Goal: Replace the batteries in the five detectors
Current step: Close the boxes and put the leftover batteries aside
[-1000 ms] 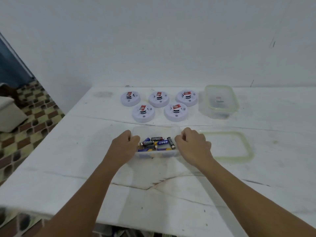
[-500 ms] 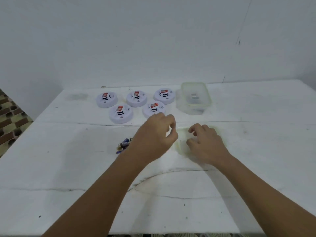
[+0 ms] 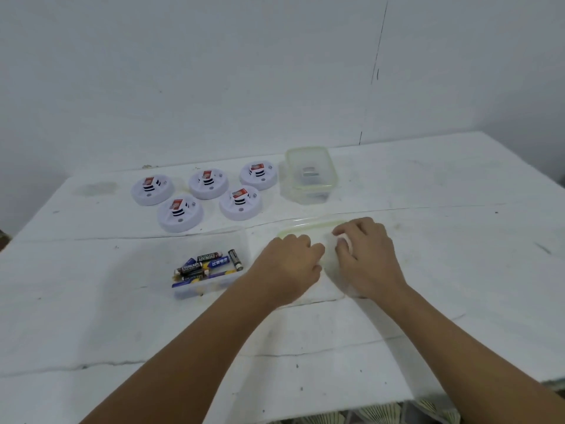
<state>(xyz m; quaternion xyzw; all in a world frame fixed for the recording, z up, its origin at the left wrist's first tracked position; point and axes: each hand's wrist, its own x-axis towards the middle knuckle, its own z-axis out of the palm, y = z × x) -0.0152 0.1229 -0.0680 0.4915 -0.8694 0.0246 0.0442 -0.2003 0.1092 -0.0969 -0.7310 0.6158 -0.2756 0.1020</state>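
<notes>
Two hands are laid side by side on a clear lid with a greenish rim, which lies flat on the white worktop. The left hand is seen with its fingers curled under, knuckles down on the lid's near-left part; whether anything is pinched cannot be told. The right hand is set just beside it, fingers bent, fingertips pressed onto the lid. Just left of the left hand, a clear open box is seen, with several batteries piled loosely inside. Beyond that box, farther from the hands, five round white detectors are set out in two rows, three behind and two in front, each with a red label on top. Beyond the right hand, beside the detectors, a second clear box with a greenish rim is placed.
</notes>
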